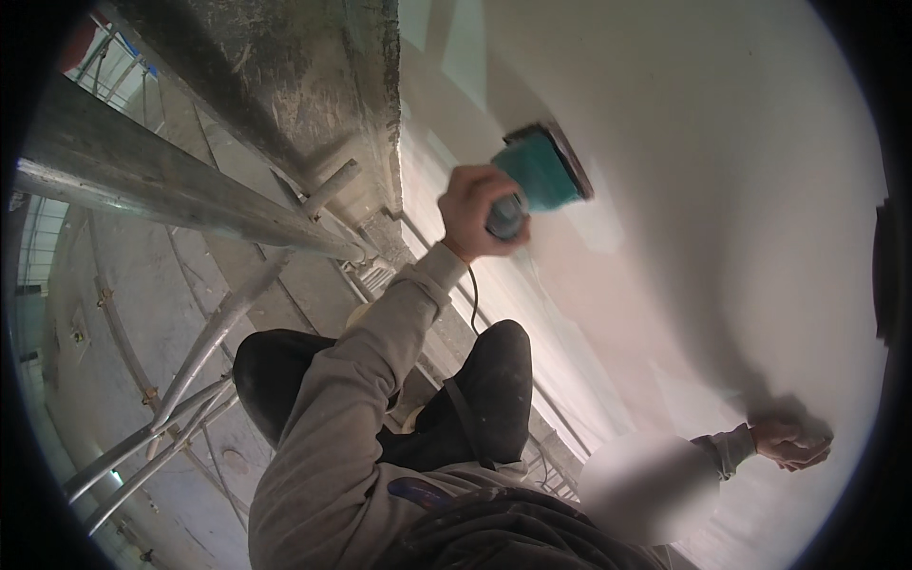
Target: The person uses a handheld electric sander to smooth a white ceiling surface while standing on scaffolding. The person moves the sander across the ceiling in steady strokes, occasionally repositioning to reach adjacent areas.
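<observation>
The left hand grips the teal sander, far left along the pale wall; the right hand, near right, half-open, looks empty. Sanding seems in hand, calling for flat strokes.

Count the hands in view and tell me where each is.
2: the left hand grips the teal tool at upper centre; the right hand is at lower right, by the pale wall.
</observation>
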The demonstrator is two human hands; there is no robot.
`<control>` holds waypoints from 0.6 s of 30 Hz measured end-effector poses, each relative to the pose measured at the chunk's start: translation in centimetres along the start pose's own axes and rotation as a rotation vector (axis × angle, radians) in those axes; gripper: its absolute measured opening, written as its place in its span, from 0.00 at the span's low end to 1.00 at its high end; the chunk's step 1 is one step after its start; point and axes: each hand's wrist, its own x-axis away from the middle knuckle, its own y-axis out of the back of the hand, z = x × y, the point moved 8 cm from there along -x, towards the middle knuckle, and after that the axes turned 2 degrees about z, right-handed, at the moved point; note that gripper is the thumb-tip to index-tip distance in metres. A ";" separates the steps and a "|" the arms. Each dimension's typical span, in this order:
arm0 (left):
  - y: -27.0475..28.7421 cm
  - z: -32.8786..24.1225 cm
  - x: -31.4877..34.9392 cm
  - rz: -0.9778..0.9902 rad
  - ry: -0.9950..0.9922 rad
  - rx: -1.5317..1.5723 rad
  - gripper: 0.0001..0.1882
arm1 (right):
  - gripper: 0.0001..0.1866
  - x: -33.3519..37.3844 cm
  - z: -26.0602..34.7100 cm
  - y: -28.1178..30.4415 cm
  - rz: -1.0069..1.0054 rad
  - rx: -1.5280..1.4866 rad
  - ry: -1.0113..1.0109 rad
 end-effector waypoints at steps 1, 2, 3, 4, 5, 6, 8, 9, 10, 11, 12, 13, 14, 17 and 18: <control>0.6 1.3 -0.6 -0.057 0.025 -0.005 0.26 | 0.25 0.1 -0.3 0.1 -0.004 0.012 -0.011; 1.2 2.2 -1.4 -0.069 0.021 -0.020 0.26 | 0.25 0.2 -0.7 0.1 -0.008 0.025 -0.020; 1.9 3.0 -2.5 -0.094 0.020 -0.020 0.26 | 0.24 0.2 -1.4 -0.1 0.010 0.023 -0.012; 2.5 4.0 -3.3 -0.129 0.041 -0.020 0.26 | 0.23 0.2 -2.3 -0.3 0.029 0.021 -0.004; 2.9 5.1 -4.0 -0.164 0.062 -0.018 0.25 | 0.23 0.2 -3.2 -0.5 0.037 0.025 0.007; 3.3 6.4 -4.6 -0.190 0.095 -0.017 0.24 | 0.23 0.2 -4.0 -0.7 0.044 0.028 0.021; 3.9 10.2 -5.2 -0.222 0.364 0.184 0.21 | 0.23 0.3 -4.5 -0.8 0.044 0.041 0.020; 3.6 12.2 -5.2 -0.229 0.591 0.393 0.19 | 0.23 -0.1 -3.3 -0.6 0.039 0.049 0.002; 4.3 12.6 -5.7 -0.245 0.559 0.310 0.19 | 0.24 0.3 -2.1 -0.4 0.026 0.055 -0.054; 5.2 13.2 -6.1 -0.261 0.526 0.224 0.19 | 0.25 0.5 -1.0 -0.3 0.014 0.057 -0.112; 5.6 13.4 -6.2 -0.278 0.494 0.137 0.18 | 0.25 0.4 -0.8 -0.2 0.019 0.062 -0.107; 5.2 13.5 -5.9 -0.276 0.503 0.162 0.19 | 0.26 0.3 -0.7 -0.2 0.024 0.067 -0.102; 4.9 13.6 -4.8 -0.264 0.519 0.175 0.19 | 0.26 0.6 -0.6 -0.2 0.045 0.070 -0.100; 3.4 12.1 -1.4 -0.240 0.484 0.168 0.20 | 0.25 0.2 -1.3 -0.4 0.082 0.061 0.050; 2.8 11.0 -0.6 -0.228 0.448 0.156 0.20 | 0.25 0.1 -0.5 -0.3 0.088 0.055 0.052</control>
